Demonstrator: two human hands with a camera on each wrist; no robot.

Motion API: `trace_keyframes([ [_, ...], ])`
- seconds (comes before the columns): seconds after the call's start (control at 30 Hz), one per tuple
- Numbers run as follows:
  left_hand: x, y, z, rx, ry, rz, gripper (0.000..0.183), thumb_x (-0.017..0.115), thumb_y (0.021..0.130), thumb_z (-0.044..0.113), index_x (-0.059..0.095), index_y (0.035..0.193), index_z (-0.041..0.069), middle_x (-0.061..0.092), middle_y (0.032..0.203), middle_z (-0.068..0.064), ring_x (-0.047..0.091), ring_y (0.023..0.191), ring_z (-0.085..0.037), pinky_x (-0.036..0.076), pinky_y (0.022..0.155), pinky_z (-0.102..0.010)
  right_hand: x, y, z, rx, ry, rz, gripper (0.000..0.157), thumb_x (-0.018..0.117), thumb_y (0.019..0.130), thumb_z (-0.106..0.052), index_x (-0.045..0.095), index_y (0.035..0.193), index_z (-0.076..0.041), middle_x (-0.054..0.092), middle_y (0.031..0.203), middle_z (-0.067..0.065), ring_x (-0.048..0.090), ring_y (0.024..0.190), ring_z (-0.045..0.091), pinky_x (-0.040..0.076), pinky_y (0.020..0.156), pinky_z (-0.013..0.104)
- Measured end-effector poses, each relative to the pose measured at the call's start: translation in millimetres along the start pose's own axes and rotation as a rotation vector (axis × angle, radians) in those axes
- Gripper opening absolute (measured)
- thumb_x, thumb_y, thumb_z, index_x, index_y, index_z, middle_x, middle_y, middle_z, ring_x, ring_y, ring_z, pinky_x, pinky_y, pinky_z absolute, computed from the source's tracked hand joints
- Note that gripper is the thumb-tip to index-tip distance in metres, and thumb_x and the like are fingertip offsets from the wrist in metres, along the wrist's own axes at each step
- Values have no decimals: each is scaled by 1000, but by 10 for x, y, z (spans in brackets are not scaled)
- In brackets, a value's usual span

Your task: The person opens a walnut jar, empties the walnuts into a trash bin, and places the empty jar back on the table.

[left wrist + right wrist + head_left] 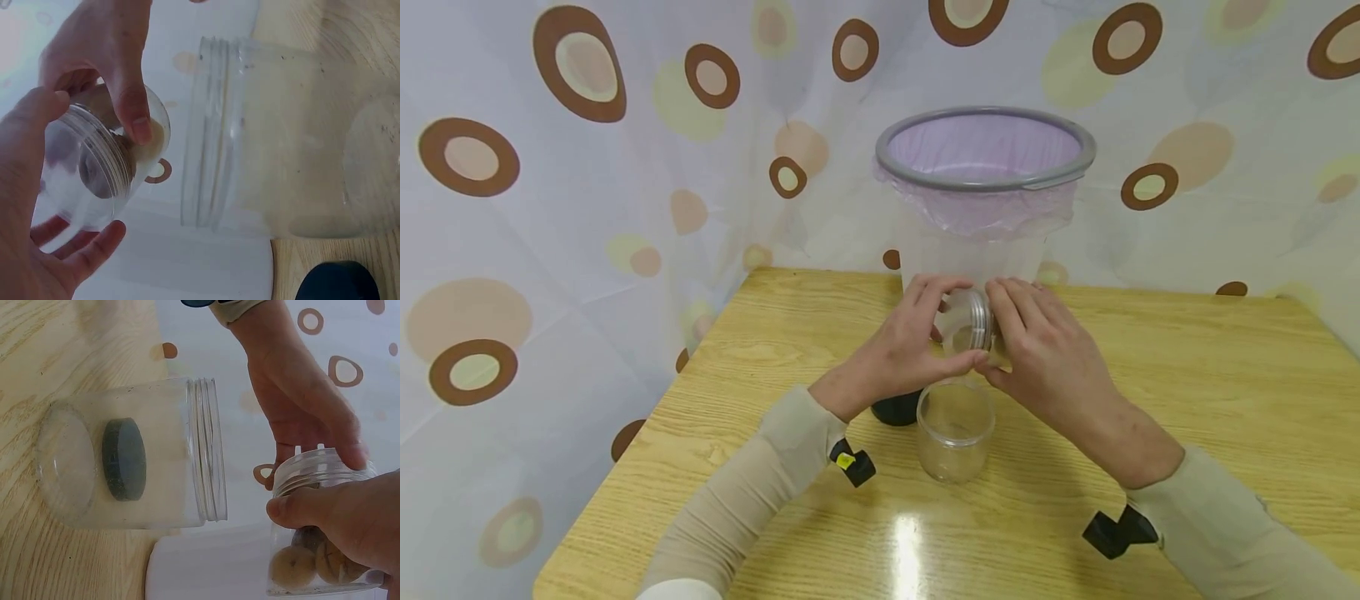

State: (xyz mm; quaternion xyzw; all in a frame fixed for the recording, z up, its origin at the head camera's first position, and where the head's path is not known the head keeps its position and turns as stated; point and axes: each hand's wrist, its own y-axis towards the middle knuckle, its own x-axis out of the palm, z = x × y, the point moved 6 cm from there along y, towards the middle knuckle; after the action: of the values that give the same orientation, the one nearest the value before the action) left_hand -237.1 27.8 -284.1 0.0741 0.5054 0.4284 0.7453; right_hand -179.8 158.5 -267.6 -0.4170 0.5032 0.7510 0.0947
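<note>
"Since both hands are crowding it, where is the clear jar point(287, 536) sitting?"

"It's hanging off the table point(1187, 375), tilting between the hands, showing in front of the lined bin point(985, 185). A second jar point(955, 454), uncovered, is standing upright below; a dark round thing point(337, 282) is sitting just beside it."

"Fingers, quick?"

"Left hand point(910, 337) is cupping the clear end point(69, 178), digits spreading wide round it. I'm not telling whether that end is a lid or another vessel; pictures aren't showing enough. Right hand point(1048, 346) is gripping the loaded end, thumb lying across the wall next to the threads point(103, 144)."

"Contents?"

"Tan-brown round things point(294, 567), lying against the base. Material's not showing."

"Handling call?"

"I'm judging it light and fairly stiff, likely thin plastic: walls probably flexing a bit if someone's squeezing hard. Smooth sides are looking slippery, especially for damp fingers. I'm not expecting it to be very fragile, though a hard knock could be cracking it. Loose contents are probably rolling and shifting the weight whenever it's tipping."

"Best hold?"

"I'm picking the ribbed band for turning, since it's offering grip and looking stiffest, with the other palm supporting the loaded base. Pinching mid-wall, I'm calling risky."
</note>
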Motion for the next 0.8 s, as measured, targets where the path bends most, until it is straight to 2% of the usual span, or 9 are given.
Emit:
trace_keyframes([
  [0.07, 7, 5, -23, -66, -41, -4, 74, 77, 85, 31, 38, 143, 6, 42, 133, -12, 48, 107, -19, 57, 74, -26, -2, 6, -4, 0, 0, -2, 95, 97, 55, -18, 48, 132, 11, 58, 127, 27, 55, 119, 42, 42, 109, 50],
  [0.13, 10, 11, -29, -82, -66, -6, 77, 78, 85, 30, 37, 144, 5, 41, 135, -12, 47, 111, -20, 56, 78, -27, -4, 9, -7, 0, 3, -3, 95, 97, 56, -18, 48, 132, 11, 58, 127, 27, 55, 119, 42, 42, 109, 51],
  [0.2, 2, 22, -5, -28, -52, 0, 84, 82, 81, 30, 35, 145, 3, 40, 138, -13, 45, 118, -21, 55, 83, -26, -9, 10, -7, 0, 5, -3, 96, 97, 55, -18, 48, 132, 12, 58, 127, 27, 56, 118, 43, 42, 109, 51],
  [0.3, -9, 32, 57, 122, 14, -3, 91, 86, 76, 28, 34, 145, 3, 39, 144, -15, 39, 131, -23, 51, 92, -24, -12, 9, 2, 5, 7, -4, 97, 98, 54, -20, 48, 132, 12, 59, 126, 28, 57, 117, 44, 42, 109, 51],
  [0.37, -16, 29, 93, 203, 51, -7, 88, 86, 75, 25, 36, 144, 4, 38, 145, -17, 37, 134, -24, 49, 95, -25, -17, 4, 8, 10, 7, -5, 98, 99, 52, -19, 49, 131, 12, 59, 126, 28, 57, 116, 44, 43, 109, 51],
  [0.47, -21, 17, 101, 235, 58, -23, 80, 84, 77, 20, 40, 142, 5, 39, 144, -17, 39, 134, -23, 50, 92, -24, -15, 2, 12, 15, 16, -6, 97, 98, 53, -18, 49, 131, 12, 59, 127, 28, 57, 117, 43, 42, 109, 50],
  [0.57, -29, 5, 81, 187, 32, -27, 77, 82, 79, 21, 41, 142, 6, 41, 144, -14, 43, 128, -22, 53, 82, -20, -10, 4, 5, 17, 34, -6, 98, 99, 54, -21, 48, 132, 11, 58, 126, 27, 56, 118, 42, 42, 109, 49],
  [0.63, -29, 0, 64, 127, 10, -29, 78, 81, 80, 24, 40, 144, 7, 42, 144, -13, 45, 124, -20, 54, 77, -19, -9, 7, -3, 14, 40, -5, 97, 98, 56, -22, 48, 132, 10, 58, 125, 27, 56, 118, 41, 42, 109, 49],
  [0.8, -9, 0, -11, -89, -96, -46, 75, 75, 87, 30, 37, 148, 9, 43, 142, -12, 49, 112, -20, 56, 72, -22, -15, 13, -8, 10, 30, -3, 96, 97, 56, -19, 48, 132, 11, 59, 126, 26, 56, 118, 41, 42, 109, 48],
])
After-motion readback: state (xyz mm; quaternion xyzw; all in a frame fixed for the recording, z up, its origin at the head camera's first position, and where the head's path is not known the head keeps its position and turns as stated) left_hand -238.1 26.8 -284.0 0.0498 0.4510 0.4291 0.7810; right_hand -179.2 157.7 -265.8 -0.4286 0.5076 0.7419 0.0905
